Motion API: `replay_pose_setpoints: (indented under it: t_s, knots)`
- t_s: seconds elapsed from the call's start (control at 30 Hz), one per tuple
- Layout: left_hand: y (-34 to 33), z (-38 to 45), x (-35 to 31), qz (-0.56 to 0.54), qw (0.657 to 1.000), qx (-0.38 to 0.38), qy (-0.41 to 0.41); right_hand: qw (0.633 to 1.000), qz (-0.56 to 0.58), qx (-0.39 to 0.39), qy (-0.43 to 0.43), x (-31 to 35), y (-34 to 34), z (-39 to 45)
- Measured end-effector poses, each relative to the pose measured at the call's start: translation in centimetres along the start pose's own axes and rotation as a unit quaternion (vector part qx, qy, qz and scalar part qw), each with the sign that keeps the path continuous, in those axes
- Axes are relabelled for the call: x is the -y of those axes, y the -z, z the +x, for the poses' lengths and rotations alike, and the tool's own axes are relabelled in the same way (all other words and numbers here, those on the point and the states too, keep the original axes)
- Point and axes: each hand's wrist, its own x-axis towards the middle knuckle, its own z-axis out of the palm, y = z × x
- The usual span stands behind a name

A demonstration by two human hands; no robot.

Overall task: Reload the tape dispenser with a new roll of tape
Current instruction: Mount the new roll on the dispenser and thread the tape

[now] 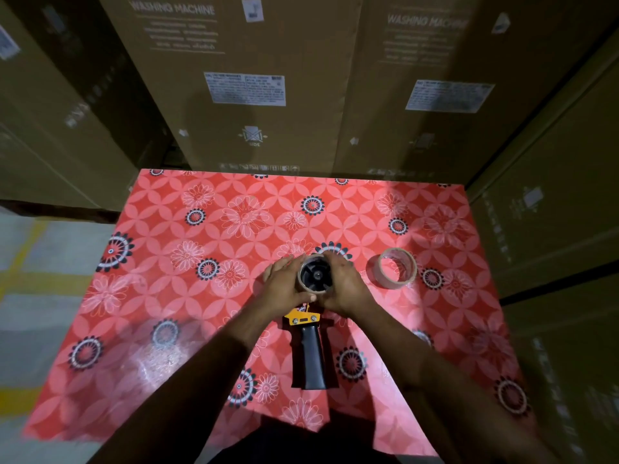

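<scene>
Our left hand and right hand both curl around the cardboard ring that sits on the black spool hub of the tape dispenser, fingers closed on its rim from either side. It looks like a thin spent core rather than a full roll, though we cannot be sure, since our fingers cover most of it. We judge that we are working this ring off the hub. To do it well, we keep the grip even on both sides and pull straight along the hub's axis, rocking gently if it binds instead of crushing the cardboard. The dispenser lies flat on the red patterned tablecloth, its black handle pointing toward us and unheld, so we should press down a little to stop it sliding. The new roll of tape waits on the cloth just to the right, apart from our hands and within easy reach. Stacked cardboard boxes stand behind the table.
</scene>
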Motion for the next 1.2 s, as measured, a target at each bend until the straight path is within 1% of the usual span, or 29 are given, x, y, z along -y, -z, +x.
replay_pose_setpoints:
  t_s: [0.1, 0.17, 0.33, 0.47, 0.6, 0.83, 0.9, 0.93, 1.0, 1.03, 1.1, 1.17, 1.2]
  knots:
    - [0.2, -0.7, -0.6, 0.022, 0.999, 0.035, -0.008, 0.997, -0.026, 0.07, 0.031, -0.2, 0.9, -0.5]
    - [-0.1, -0.7, -0.8, 0.047, 0.998, 0.032, -0.023, 0.993, -0.056, 0.086, 0.064, -0.3, 1.6, -0.7]
    - [-1.5, 0.0, -0.5, 0.141, 0.989, 0.029, -0.035, 0.982, -0.16, 0.024, 0.102, -0.9, 0.4, -1.9]
    - [-2.2, -0.1, -0.5, 0.211, 0.977, 0.004, -0.025, 0.98, -0.169, 0.017, 0.099, -1.1, -0.4, -1.7]
    - [-2.5, 0.4, -0.8, 0.255, 0.967, 0.014, 0.002, 0.985, -0.152, 0.025, 0.077, -1.3, -1.2, -1.5]
    - [-2.4, 0.4, -0.7, 0.249, 0.968, 0.023, -0.008, 0.98, -0.182, 0.041, 0.065, -1.1, -0.9, -1.5]
    - [-2.0, 0.2, -0.8, 0.217, 0.976, 0.024, -0.026, 0.976, -0.203, 0.041, 0.062, -1.0, -0.7, -1.5]
    - [-1.7, -0.1, -0.7, 0.178, 0.983, 0.019, -0.037, 0.976, -0.208, 0.036, 0.058, -0.9, -0.6, -1.7]
    - [-1.1, -0.9, 0.1, 0.094, 0.994, -0.02, -0.052, 0.979, -0.195, 0.002, 0.054, -0.7, -0.8, -2.2]
    - [-0.8, -1.5, 1.0, 0.076, 0.994, -0.053, -0.058, 0.982, -0.176, -0.025, 0.058, -0.5, -1.0, -2.8]
    - [-0.3, -3.1, 3.1, 0.088, 0.988, -0.112, -0.064, 0.984, -0.144, -0.074, 0.075, 0.3, -1.4, -4.5]
    - [-0.3, -5.2, 5.0, 0.104, 0.982, -0.136, -0.074, 0.981, -0.144, -0.1, 0.08, 1.3, -2.1, -6.8]
    - [-0.4, -6.2, 5.8, 0.112, 0.98, -0.139, -0.082, 0.981, -0.152, -0.098, 0.069, 1.9, -2.5, -8.0]
